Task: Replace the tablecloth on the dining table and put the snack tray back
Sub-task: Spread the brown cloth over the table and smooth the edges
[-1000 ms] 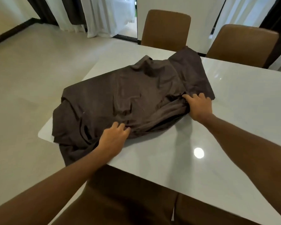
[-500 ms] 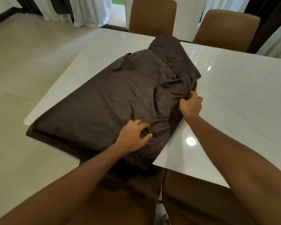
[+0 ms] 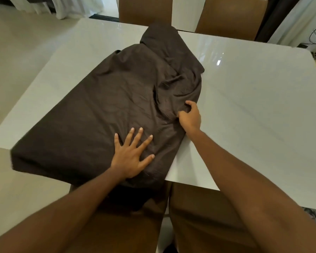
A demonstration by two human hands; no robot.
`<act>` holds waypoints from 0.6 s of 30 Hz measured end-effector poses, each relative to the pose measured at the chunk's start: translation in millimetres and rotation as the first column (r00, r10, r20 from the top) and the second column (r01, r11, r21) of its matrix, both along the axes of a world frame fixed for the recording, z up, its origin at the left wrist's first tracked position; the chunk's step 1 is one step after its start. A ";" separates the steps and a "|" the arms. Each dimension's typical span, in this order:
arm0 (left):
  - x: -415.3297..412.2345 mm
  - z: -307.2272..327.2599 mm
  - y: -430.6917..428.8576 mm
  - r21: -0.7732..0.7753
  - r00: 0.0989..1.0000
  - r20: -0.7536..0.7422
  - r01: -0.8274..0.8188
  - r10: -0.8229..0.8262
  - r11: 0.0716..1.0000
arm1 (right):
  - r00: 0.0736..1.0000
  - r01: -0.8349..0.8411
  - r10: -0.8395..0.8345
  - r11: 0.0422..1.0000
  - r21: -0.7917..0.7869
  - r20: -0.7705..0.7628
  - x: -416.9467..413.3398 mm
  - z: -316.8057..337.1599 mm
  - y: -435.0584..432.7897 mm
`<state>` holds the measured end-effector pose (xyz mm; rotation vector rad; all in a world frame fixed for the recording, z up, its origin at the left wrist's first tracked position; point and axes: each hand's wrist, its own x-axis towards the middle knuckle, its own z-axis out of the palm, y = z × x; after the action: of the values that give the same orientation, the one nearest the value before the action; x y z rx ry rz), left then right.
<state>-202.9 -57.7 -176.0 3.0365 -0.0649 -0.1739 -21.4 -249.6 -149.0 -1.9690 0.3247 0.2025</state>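
— What changed in the last half second?

— Flattened out now, the left hand has gone from curled fingers to a spread palm pressing on the dark brown folded fabric tablecloth. The cloth itself has slid a little nearer the table's near edge, and its near-left end hangs past the near-left corner.

— And the other hand?

— The right hand stays clamped on a bunched fold along the cloth's right side, fingers curled into the fabric, thumb on top.

— Where does the cloth lie overall?

— On the left half of the glossy white marble-look table, running diagonally from the near-left corner toward the far edge. Its far end is a rumpled hump reaching almost to the far edge, just in front of the left tan leather chair back. A second tan chair back stands at the far edge further right.

— Anything under the near edge?

— Two brown chair seats: one beneath the overhanging cloth, one to its right. The near end of the cloth droops onto the left one.

— The right half of the table?

— Only reflections of light on the surface.
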 end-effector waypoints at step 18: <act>52.8 61.0 -92.9 -0.256 0.907 0.323 -0.192 0.271 0.947 | 0.748 -0.630 0.618 0.776 0.033 -0.242 -18.1 29.2 -70.9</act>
<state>-150.2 -150.6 -115.0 2.7833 0.2378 0.3777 -39.6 -320.4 -119.8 -2.0452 -0.2036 0.8840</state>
